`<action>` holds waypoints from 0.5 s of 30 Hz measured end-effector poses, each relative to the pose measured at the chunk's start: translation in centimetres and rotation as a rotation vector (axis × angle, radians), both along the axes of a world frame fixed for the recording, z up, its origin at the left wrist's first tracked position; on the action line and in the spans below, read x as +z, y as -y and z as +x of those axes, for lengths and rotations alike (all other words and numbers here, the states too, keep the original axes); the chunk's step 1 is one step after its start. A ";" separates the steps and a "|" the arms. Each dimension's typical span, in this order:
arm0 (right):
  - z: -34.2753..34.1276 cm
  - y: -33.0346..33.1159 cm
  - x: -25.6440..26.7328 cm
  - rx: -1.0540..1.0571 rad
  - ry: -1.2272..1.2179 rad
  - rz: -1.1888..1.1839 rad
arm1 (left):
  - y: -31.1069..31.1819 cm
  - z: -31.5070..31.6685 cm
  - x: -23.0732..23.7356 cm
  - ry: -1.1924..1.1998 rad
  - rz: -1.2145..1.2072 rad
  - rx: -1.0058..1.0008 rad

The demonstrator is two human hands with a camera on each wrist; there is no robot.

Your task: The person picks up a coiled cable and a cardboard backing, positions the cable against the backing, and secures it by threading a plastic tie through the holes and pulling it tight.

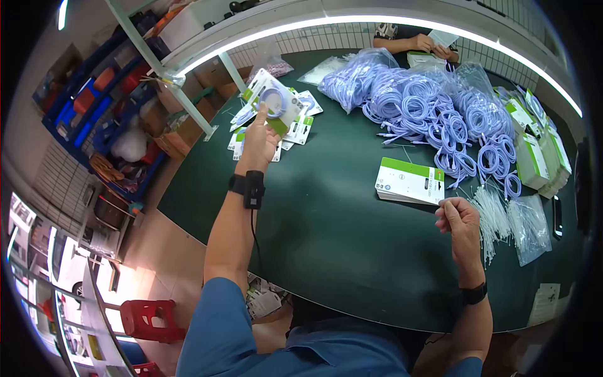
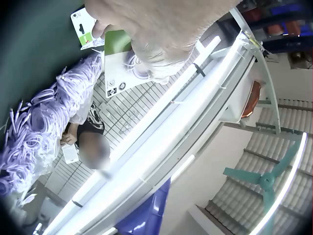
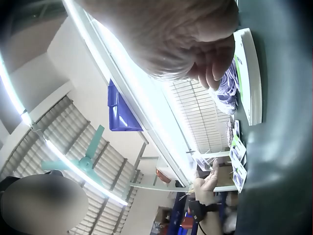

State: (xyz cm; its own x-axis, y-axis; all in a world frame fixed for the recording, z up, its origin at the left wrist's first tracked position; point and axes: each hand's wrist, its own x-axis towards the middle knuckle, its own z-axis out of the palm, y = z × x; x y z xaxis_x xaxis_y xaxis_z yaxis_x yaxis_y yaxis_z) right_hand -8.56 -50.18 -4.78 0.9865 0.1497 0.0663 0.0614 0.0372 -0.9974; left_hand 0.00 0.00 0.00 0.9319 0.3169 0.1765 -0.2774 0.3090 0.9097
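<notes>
Blue shirt of the worker, lower foreground, borders a dark green table. The left hand, extended to the table's far left, grips a white-and-green card, its thumb on the front face beside a coiled lilac cable. The card is held tilted above a pile of similar carded cables. The right hand has its fingers curled at the near right corner of a stack of flat cards; whether it pinches one cannot be told. Beyond the stack lies a heap of lilac cables, partly bagged in clear plastic. White cable ties lie loose beside the right hand, next to a clear bag and a phone. Green-and-white packages stand at far right. Across the table, a second person's hands hold a pale sheet.
</notes>
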 end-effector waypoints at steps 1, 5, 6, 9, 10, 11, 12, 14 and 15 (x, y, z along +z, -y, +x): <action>0.0 -0.2 -0.1 0.014 0.000 -0.022 | -0.2 -0.3 -0.6 -0.157 -0.035 0.062; -0.1 -0.7 -0.2 0.041 0.041 -0.116 | 1.2 -3.1 -3.9 -0.400 -0.109 0.146; -0.3 -0.7 -0.3 0.042 0.057 -0.161 | 2.1 -4.5 -5.2 -0.358 -0.104 0.112; -0.1 -0.8 -0.7 0.043 0.103 -0.223 | 5.6 -9.9 -4.6 -0.273 0.031 -0.108; 0.0 -0.7 -0.8 0.035 0.127 -0.235 | 6.6 -12.2 -3.8 -0.264 0.063 -0.217; -0.1 -0.8 -1.1 0.024 0.146 -0.247 | 7.7 -14.8 -2.7 -0.259 0.094 -0.331; -0.1 -1.1 -1.2 0.017 0.140 -0.257 | 8.9 -17.9 -1.2 -0.301 0.091 -0.430; 0.1 -1.5 -1.1 0.004 0.192 -0.299 | 10.8 -23.3 0.6 -0.379 0.149 -0.708; 0.6 -1.7 -1.6 0.007 0.253 -0.307 | 11.6 -25.5 0.3 -0.412 0.202 -0.886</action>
